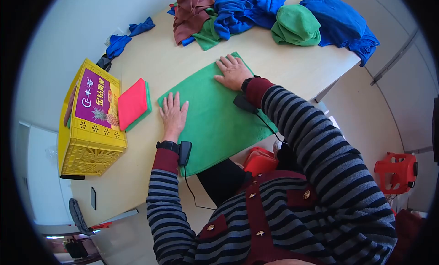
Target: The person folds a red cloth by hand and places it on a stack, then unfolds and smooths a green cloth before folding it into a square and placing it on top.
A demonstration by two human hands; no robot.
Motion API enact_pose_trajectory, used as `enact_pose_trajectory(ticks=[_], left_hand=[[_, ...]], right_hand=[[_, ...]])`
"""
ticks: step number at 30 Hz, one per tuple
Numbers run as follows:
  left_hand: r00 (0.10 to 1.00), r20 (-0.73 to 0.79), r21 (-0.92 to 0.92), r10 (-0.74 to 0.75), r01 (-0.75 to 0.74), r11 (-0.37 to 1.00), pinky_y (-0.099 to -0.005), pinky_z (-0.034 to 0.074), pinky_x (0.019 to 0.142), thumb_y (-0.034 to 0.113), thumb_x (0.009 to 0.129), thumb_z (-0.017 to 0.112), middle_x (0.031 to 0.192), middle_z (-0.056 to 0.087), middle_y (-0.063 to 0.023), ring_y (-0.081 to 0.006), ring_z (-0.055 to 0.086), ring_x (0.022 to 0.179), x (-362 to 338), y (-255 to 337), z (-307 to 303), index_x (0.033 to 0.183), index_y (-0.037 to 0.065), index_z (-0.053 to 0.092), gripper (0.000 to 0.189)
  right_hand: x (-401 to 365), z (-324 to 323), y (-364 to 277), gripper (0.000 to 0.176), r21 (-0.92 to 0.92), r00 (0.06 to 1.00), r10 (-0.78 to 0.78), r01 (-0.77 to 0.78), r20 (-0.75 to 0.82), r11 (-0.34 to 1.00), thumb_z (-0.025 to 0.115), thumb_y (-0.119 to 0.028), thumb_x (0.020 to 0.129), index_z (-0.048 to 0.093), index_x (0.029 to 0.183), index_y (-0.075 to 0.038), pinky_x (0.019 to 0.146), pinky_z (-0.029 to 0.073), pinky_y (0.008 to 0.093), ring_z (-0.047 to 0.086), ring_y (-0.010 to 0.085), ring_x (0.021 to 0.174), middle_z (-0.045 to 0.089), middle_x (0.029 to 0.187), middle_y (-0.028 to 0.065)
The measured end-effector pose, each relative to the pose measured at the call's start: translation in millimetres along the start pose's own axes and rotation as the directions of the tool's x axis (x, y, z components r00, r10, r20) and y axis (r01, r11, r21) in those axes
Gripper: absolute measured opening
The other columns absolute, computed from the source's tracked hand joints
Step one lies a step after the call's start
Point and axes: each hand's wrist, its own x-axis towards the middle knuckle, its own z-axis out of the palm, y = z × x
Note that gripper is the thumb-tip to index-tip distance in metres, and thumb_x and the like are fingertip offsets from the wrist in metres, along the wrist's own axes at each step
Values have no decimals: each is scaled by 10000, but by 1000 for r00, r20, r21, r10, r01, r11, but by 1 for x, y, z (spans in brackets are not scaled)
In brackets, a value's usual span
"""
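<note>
A green cloth is spread on the table in front of me, its near edge reaching the table's front side. My left hand lies on the cloth's left side, fingers stretched out. Farther off, my right hand rests flat near the far right corner, fingers apart. Neither hand holds anything. Left of the cloth, a folded red cloth lies on a folded green one, both against the yellow crate.
The yellow crate stands at the left of the table. Blue, green and brown cloths are heaped along the far side. A dark phone-like object lies at the near left. A red stool stands at the right.
</note>
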Motion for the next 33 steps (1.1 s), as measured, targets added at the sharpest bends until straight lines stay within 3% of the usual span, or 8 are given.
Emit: enact_pose_trajectory(ticks=[9, 16, 21, 24, 28, 33], left_hand=[[982, -54, -10, -180, 179, 984, -595, 175, 1205, 605, 1025, 385, 1666, 254, -129, -341, 193, 1543, 2, -11, 3, 1593, 160, 308, 725], [972, -55, -68, -226, 222, 973, -638, 180, 1195, 593, 1026, 388, 1650, 267, -174, -387, 199, 1533, -6, -11, -4, 1569, 98, 338, 737], [977, -64, -75, -202, 197, 978, -634, 154, 1200, 593, 1027, 379, 1662, 252, -150, -372, 198, 1536, -3, -8, -9, 1583, 116, 313, 735], [987, -140, 67, -75, 85, 994, -651, 173, 1193, 595, 1023, 395, 1647, 276, -165, -384, 203, 1531, -2, -9, -12, 1569, 107, 345, 734], [988, -144, 30, 48, -45, 999, -657, 166, 1193, 601, 1018, 400, 1648, 276, -161, -379, 205, 1531, 8, -12, -9, 1573, 119, 346, 737], [1000, -15, -83, 22, -23, 996, -654, 166, 1195, 610, 1015, 399, 1647, 277, -165, -375, 210, 1529, 20, -15, -6, 1572, 120, 348, 743]], right_hand=[[1, -7, 12, 733, -55, 995, 61, -65, -76, 996, 409, -571, 1012, 389, 1533, -56, 1212, 246, 474, 290, 346, 1502, 370, 1602, 144], [-6, -15, 14, 733, -78, 988, 127, -134, -90, 988, 428, -570, 1001, 394, 1530, -64, 1198, 261, 471, 313, 337, 1483, 379, 1599, 122], [-11, -15, 22, 721, -110, 989, 121, -130, -86, 985, 416, -567, 1009, 390, 1536, -76, 1194, 266, 471, 321, 340, 1474, 379, 1597, 114], [-7, -19, 18, 718, -127, 990, 127, -134, -62, 983, 409, -567, 1012, 386, 1541, -82, 1194, 266, 473, 320, 342, 1476, 373, 1602, 111], [-17, -14, 14, 706, -128, 992, 120, -122, -28, 984, 393, -559, 1030, 383, 1536, -67, 1198, 276, 480, 315, 362, 1483, 367, 1605, 131], [-6, -19, 17, 717, -141, 993, 116, -119, -29, 983, 384, -573, 1027, 376, 1545, -78, 1205, 265, 475, 308, 353, 1490, 359, 1612, 120]])
